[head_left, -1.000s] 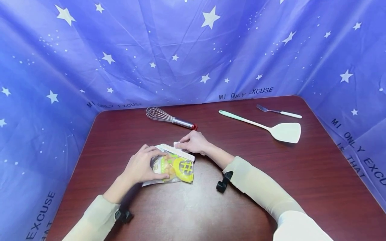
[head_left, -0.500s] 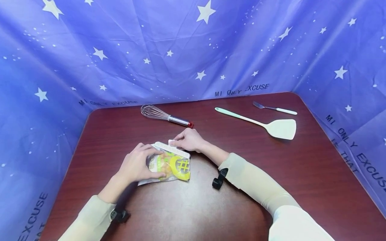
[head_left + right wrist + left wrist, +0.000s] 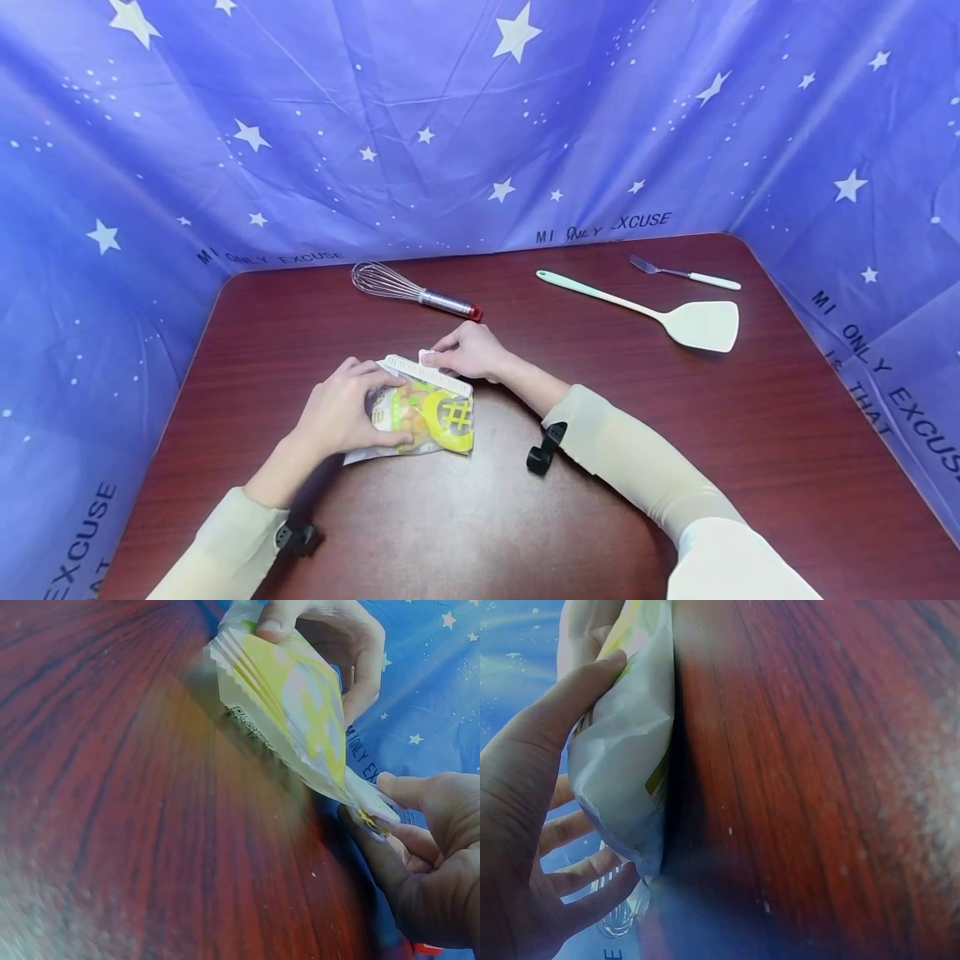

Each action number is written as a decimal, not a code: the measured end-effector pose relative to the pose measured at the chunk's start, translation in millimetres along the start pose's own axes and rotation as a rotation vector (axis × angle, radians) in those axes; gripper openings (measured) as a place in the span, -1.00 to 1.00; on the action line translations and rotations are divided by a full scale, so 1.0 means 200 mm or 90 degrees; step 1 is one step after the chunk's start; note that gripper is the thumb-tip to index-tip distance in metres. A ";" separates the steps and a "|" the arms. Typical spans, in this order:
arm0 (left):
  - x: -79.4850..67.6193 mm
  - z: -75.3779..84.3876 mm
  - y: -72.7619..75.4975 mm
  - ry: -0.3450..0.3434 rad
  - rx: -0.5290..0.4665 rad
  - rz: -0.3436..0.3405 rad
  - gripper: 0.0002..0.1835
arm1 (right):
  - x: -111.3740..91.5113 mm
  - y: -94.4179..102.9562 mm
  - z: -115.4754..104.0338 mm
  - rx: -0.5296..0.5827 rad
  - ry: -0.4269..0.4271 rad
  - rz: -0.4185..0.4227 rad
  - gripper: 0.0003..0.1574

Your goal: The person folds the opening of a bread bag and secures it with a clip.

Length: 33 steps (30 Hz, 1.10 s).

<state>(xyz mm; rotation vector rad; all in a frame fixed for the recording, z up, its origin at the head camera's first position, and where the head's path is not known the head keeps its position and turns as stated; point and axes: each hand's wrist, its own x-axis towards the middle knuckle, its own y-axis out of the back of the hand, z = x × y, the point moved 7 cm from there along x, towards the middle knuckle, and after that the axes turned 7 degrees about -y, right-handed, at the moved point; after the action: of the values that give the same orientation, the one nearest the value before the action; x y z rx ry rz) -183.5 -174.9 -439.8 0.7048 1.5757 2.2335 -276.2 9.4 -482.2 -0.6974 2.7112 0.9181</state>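
Note:
A snack bag [image 3: 438, 417], clear and white with yellow print and pale yellow contents, sits at mid-table. My left hand [image 3: 337, 412] grips its left side, thumb across the near face and fingers spread around the far edge. A long white bag clip [image 3: 427, 374] lies along the bag's far edge. My right hand [image 3: 472, 352] pinches a small white tab of the clip between thumb and fingers. In the right wrist view the bag [image 3: 300, 697] slants above the wood, its crimped side toward the camera. The left wrist view shows the bag's pale underside [image 3: 622, 757].
Behind the hands lies a wire whisk [image 3: 423, 293] with a red-ended handle. Toward the back right are a pale green spatula [image 3: 637, 308] and a fork [image 3: 686, 273] with a white handle. Blue star-printed cloth [image 3: 315, 167] hangs around the dark red table [image 3: 787, 450].
The head view has shifted slightly, so everything appears a little further left than a second ago. Both hands keep their hold on the bag and clip with hardly any movement.

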 end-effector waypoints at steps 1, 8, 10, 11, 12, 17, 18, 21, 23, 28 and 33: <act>0.00 0.00 0.00 0.000 0.001 0.001 -0.18 | 0.00 0.00 0.00 0.002 0.000 0.000 -0.56; 0.00 0.01 0.00 0.001 0.001 0.004 -0.18 | 0.00 0.00 0.02 0.021 -0.005 -0.016 -0.54; 0.00 0.01 0.00 0.002 0.000 0.005 -0.18 | 0.00 0.00 0.01 -0.004 0.010 -0.004 -0.56; 0.00 0.01 0.00 0.002 0.000 0.006 -0.17 | 0.00 0.01 0.00 -0.019 0.021 0.003 -0.57; 0.00 0.01 0.00 0.002 0.000 0.006 -0.17 | 0.00 0.01 -0.01 -0.037 0.032 0.012 -0.57; 0.00 0.00 0.00 0.000 0.005 0.007 -0.18 | -0.01 0.02 -0.04 -0.093 0.073 0.043 -0.60; 0.00 0.00 0.00 0.000 0.006 0.007 -0.18 | -0.01 0.02 -0.05 -0.100 0.079 0.047 -0.60; 0.00 0.00 0.00 0.001 0.010 0.006 -0.18 | -0.01 0.03 -0.06 -0.112 0.092 0.058 -0.61; 0.00 0.00 -0.01 0.002 0.010 0.004 -0.18 | -0.02 0.03 -0.06 -0.112 0.096 0.064 -0.63; 0.00 0.00 -0.01 -0.003 0.011 0.005 -0.18 | -0.03 0.04 -0.07 -0.100 0.105 0.076 -0.66; 0.00 0.01 0.00 -0.007 0.014 0.011 -0.18 | -0.03 0.04 -0.09 -0.100 0.119 0.072 -0.70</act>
<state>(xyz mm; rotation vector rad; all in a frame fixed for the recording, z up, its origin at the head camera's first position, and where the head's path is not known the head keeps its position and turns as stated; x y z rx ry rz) -182.8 -174.3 -438.7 0.7385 1.5976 2.2234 -274.9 7.2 -462.0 -0.6961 2.8912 1.1574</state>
